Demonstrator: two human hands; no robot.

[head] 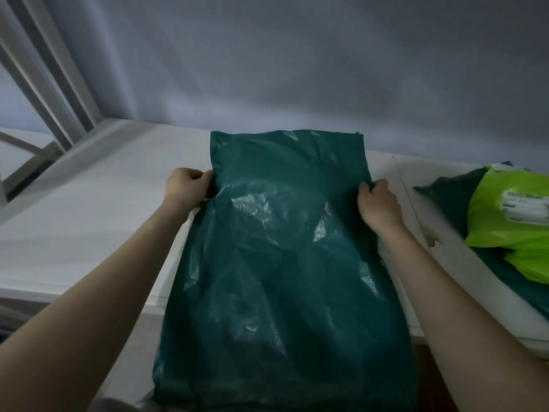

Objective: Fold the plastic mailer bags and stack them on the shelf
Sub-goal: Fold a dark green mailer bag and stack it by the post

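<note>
A person stands at a white shelf (89, 221) with both bare arms stretched out over a dark green plastic mailer bag (282, 263). The bag lies flat and lengthwise on the shelf, its far end near the grey wall (297, 60) and its near end hanging over the shelf's front edge toward the person. The left hand (185, 188) pinches the bag's left edge with curled fingers; the right hand (378, 205) grips the right edge the same way, both toward the far end. The plastic looks thin, light and limp, glossy with crinkles that catch the light, so it will probably slide easily and spring back unless each crease is pressed flat. The side edges, where the hands already are, seem the best place to hold it. To the right of the green bag, on the same shelf, sits a heap of other bags (511, 221), lime green on top of dark green.
</note>
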